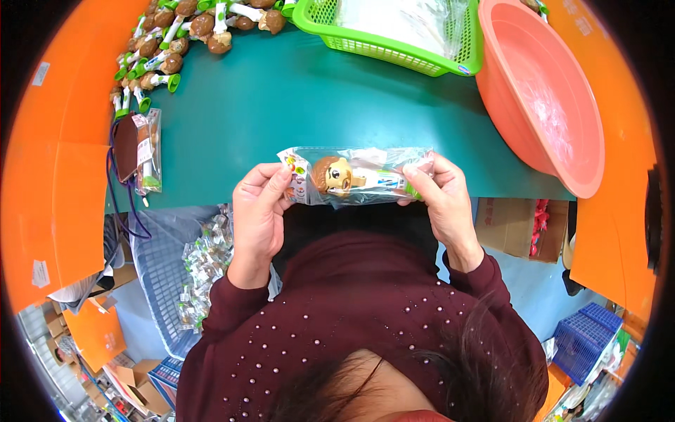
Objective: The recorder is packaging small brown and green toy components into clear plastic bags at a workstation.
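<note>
Dark hair (299, 390) and a maroon top (337, 281) dotted with pearly beads fill the lower middle, closest to the camera.

Just beyond, the left hand (259, 204) pinches the printed end of a clear bag (369, 159) between thumb and fingers. The right hand (446, 204) grips the other end, its thumb by the green foot of the brown-haired toy (334, 176) inside. The toy lies lengthwise in the bag, head to the left, held up at the near edge of the green desk (253, 91).

This piece looks nearly finished: the toy is fully in, though whether the bag is sealed I cannot tell. Another bagged toy (146, 151) lies at the desk's left side, and a blue crate (158, 281) below holds many small clear packets (204, 264), probably done ones. Much seems left: loose toys (200, 26) crowd the far left corner unwrapped, and clear plastic (404, 24) fills the green basket (380, 46) at the far side. Right of that, a pink tub (510, 91) holds more clear film (552, 119).
</note>
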Available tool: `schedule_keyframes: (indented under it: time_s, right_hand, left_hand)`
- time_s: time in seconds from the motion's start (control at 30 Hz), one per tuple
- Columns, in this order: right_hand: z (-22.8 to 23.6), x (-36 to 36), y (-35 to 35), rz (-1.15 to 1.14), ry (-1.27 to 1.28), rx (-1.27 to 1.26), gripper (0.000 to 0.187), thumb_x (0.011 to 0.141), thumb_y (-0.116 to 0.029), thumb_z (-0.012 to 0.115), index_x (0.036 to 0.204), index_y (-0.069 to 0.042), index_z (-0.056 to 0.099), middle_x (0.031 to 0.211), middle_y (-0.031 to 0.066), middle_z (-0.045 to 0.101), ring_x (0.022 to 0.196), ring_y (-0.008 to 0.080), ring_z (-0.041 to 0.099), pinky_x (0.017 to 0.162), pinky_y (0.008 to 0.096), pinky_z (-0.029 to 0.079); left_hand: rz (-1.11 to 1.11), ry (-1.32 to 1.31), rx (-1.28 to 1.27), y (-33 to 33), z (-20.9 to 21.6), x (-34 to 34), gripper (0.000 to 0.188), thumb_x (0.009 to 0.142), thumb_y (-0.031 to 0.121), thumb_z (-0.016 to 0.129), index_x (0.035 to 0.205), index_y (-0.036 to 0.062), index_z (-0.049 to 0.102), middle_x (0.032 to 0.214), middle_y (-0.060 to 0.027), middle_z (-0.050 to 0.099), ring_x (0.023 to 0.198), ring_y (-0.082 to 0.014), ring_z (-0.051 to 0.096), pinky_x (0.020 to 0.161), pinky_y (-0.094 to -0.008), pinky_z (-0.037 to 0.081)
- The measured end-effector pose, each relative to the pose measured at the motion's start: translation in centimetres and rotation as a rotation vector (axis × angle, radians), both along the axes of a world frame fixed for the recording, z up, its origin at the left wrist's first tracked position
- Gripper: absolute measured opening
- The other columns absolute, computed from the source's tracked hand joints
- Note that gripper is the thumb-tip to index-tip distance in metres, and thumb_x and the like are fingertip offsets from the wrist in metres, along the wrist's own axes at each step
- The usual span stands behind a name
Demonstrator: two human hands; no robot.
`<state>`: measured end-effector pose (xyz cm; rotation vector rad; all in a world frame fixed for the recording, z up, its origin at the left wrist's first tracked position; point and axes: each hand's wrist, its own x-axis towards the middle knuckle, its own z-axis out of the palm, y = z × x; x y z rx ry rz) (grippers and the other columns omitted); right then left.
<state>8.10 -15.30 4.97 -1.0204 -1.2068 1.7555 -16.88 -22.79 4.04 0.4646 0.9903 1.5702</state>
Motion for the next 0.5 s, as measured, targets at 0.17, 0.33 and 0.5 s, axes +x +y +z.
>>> schedule_keyframes:
  time_s: [0.17, 0.33, 0.5]
  right_hand:
    - [0.3, -1.1, -0.5, 0.022, -0.016, 0.022, 0.01, 0.091, -0.011, 0.063, 0.093, -0.001, 0.064, 0.09, 0.0077, 0.068, 0.074, 0.0118, 0.065, 0.06, 0.025, 0.054]
    - [0.3, -1.9, -0.9, -0.011, -0.056, 0.013, 0.007, 0.088, -0.008, 0.067, 0.088, -0.001, 0.065, 0.083, 0.0052, 0.067, 0.069, 0.009, 0.062, 0.058, 0.0239, 0.052]
    - [0.5, -3.0, -1.6, 0.018, -0.148, 0.073, 0.009, 0.087, -0.008, 0.069, 0.084, 0.0, 0.066, 0.079, 0.0046, 0.068, 0.063, 0.0062, 0.057, 0.055, 0.0216, 0.047]
  left_hand:
    - [0.181, 0.136, 0.095, 0.2, 0.5, 0.1, 0.017, 0.092, 0.008, 0.064, 0.108, 0.0016, 0.062, 0.095, -0.0062, 0.069, 0.084, -0.0111, 0.065, 0.072, -0.0246, 0.054]
    - [-0.154, 0.069, -0.143, -0.2, 2.1, -0.1, 0.037, 0.09, 0.018, 0.069, 0.12, 0.0014, 0.058, 0.101, -0.0085, 0.067, 0.087, -0.013, 0.064, 0.073, -0.0258, 0.053]
    - [-0.255, 0.126, -0.172, -0.6, 1.1, -1.3, 0.019, 0.087, 0.013, 0.071, 0.101, 0.0011, 0.067, 0.101, -0.012, 0.068, 0.088, -0.0142, 0.065, 0.073, -0.0269, 0.053]
